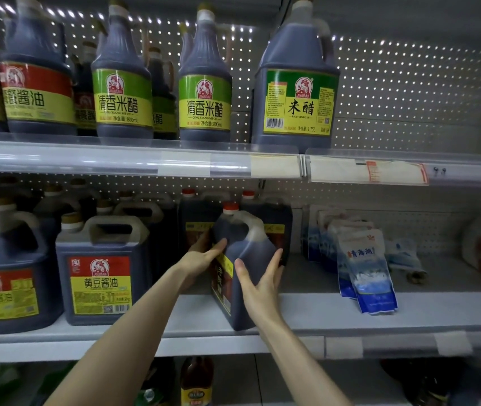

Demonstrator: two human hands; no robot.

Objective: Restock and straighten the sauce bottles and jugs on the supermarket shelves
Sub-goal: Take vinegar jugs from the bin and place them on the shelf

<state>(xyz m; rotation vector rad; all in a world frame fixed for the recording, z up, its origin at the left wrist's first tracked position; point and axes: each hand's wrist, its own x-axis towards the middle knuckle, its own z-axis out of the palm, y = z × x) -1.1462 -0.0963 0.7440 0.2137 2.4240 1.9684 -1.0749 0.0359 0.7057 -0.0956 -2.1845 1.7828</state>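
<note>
**Jug held askew at the front of the shelf**

A dark brown plastic jug with a red cap point(243, 259) is held between the two hands at the front edge of the white metal middle shelf point(335, 312). Its base is seen over the shelf's lip, and whether it is set down or just lifted cannot be told. The jug is found straight ahead of the hands, its long axis upright or nearly so. It is turned off square: one vertical corner is pointed outward from the shelf, so the red-and-yellow label is faced leftward rather than forward.

The left hand point(201, 259) is wrapped round the labelled side, with the thumb laid across the shoulder below the handle. The right hand point(262, 282) is pressed flat on the bare side, fingers straight. Both are in contact, so neither is nearer (the right is placed lower down).

A turn about the upright axis is judged to be needed, then a push towards the back of the shelf, where two matching red-capped jugs point(198, 218) are stood. The liquid is seen as nearly black, the moulded handle as pale and translucent.
</note>
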